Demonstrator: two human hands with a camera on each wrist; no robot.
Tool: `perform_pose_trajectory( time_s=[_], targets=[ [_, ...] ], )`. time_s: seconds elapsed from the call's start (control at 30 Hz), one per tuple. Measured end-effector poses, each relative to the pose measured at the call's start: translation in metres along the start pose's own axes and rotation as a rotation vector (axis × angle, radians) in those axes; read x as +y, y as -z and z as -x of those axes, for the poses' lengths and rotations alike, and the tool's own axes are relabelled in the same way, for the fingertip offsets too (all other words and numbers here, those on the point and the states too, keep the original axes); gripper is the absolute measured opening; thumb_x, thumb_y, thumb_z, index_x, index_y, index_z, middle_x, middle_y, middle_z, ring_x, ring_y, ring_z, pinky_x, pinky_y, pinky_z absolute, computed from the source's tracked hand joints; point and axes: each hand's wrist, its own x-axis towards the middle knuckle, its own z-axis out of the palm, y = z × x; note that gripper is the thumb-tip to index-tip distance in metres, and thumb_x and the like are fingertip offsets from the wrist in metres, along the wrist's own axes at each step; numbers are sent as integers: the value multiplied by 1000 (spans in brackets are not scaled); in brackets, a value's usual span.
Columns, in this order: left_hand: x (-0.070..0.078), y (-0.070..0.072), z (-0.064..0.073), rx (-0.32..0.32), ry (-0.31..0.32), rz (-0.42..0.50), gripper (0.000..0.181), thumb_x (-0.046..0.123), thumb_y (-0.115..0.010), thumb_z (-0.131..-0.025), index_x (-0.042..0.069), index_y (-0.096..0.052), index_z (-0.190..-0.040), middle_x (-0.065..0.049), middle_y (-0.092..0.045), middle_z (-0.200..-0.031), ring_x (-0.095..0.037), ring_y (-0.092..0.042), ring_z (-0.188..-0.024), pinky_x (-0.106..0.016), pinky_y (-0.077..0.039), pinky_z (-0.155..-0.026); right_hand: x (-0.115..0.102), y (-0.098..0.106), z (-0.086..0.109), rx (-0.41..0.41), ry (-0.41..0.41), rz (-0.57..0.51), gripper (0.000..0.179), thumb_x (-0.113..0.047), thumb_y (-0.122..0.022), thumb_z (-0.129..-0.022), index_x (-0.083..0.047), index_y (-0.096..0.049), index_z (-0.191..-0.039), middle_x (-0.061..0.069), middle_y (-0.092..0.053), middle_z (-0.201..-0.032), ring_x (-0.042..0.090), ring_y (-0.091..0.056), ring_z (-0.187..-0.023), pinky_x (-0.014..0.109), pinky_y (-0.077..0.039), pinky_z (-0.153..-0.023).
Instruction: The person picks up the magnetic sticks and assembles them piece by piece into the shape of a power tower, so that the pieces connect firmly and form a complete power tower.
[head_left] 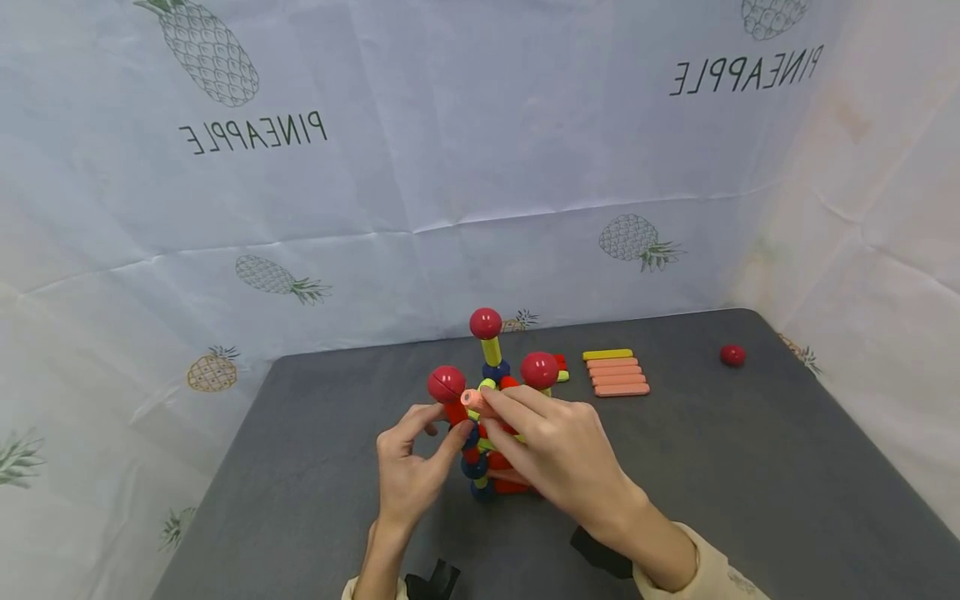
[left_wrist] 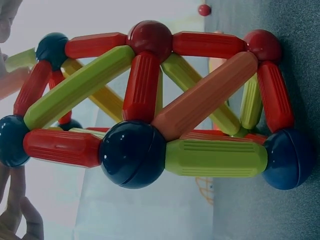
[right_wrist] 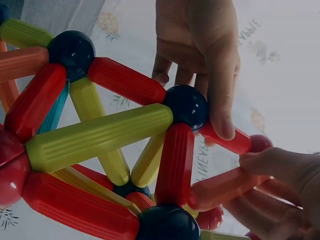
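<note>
A standing frame of magnetic balls and sticks rises between the hands; its blue ball (left_wrist: 132, 154) and red stick (left_wrist: 62, 148) show large in the left wrist view. My left hand (head_left: 411, 467) pinches an upper red stick (right_wrist: 230, 137) beside a blue ball (right_wrist: 186, 107), thumb on the near side. That stick carries a red ball (head_left: 446, 383). From the right, my right hand (head_left: 562, 450) holds a salmon-coloured stick (right_wrist: 227, 188) between thumb and fingers, slanted close to the same red ball. Whether that stick touches the ball I cannot tell.
Behind the frame to the right lie several salmon sticks (head_left: 618, 377) in a row and a yellow stick (head_left: 607, 354). A loose red ball (head_left: 732, 355) rests near the far right corner of the dark table (head_left: 322, 467). A pineapple-print sheet (head_left: 450, 150) hangs behind.
</note>
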Motion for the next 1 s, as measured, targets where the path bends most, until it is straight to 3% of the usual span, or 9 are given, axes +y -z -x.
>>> perform_pose_trajectory(
  time_s=[0.3, 0.6, 0.7, 0.8, 0.87, 0.93, 1.0],
  targets=[
    [0, 0, 0, -4, -11, -10, 33, -6, -83, -77, 1, -78, -109, -14, -76, -85, -16, -65, -76, -28, -49, -70, -7, -1, -3, -56, -76, 130, 35, -18, -92, -74, -13, -80, -107, -3, -76, -86, 6, -66, -59, 13, -43, -48],
    [0, 0, 2, -26, -39, -23, 40, -3, -86, -73, 3, -77, -111, -11, -76, -88, -12, -63, -78, -29, -50, -70, -11, 1, 0, -53, -120, 102, 38, -16, -92, -75, -12, -80, -110, -4, -76, -88, 5, -62, -57, 13, -41, -49],
    [1, 0, 5, -36, 17, -54, 43, 2, -91, -70, 7, -74, -109, -7, -75, -91, -10, -63, -77, -28, -53, -69, -6, 9, 5, 40, -107, -3, 34, -20, -90, -77, -12, -80, -109, -2, -77, -86, 5, -64, -60, 13, -45, -52],
    [1, 1, 7, -55, 86, -45, 39, 5, -92, -70, 11, -71, -103, -4, -74, -90, -9, -64, -75, -29, -55, -68, 10, 19, 10, 231, -70, -155, 23, -26, -82, -88, -8, -80, -101, 2, -76, -78, 7, -65, -60, 14, -45, -51],
    [1, 4, 6, -77, 111, -28, 36, 5, -92, -72, 11, -70, -100, -3, -73, -89, -9, -64, -75, -29, -56, -69, 27, 24, 13, 369, -68, -226, 25, -29, -75, -94, -4, -79, -95, 6, -74, -73, 8, -64, -59, 14, -42, -49],
    [0, 8, 4, -114, 122, -1, 34, 4, -91, -73, 13, -73, -100, -3, -74, -89, -9, -64, -76, -28, -56, -70, 47, 28, 17, 451, -107, -253, 20, -22, -75, -92, -2, -79, -92, 8, -72, -70, 6, -62, -59, 13, -41, -49],
    [-2, 13, 2, -149, 125, 27, 33, 2, -89, -74, 13, -74, -101, -4, -75, -90, -10, -65, -79, -27, -55, -72, 67, 30, 23, 451, -185, -231, 11, -11, -77, -87, -2, -79, -93, 9, -72, -70, 4, -61, -60, 12, -40, -49]
  ],
)
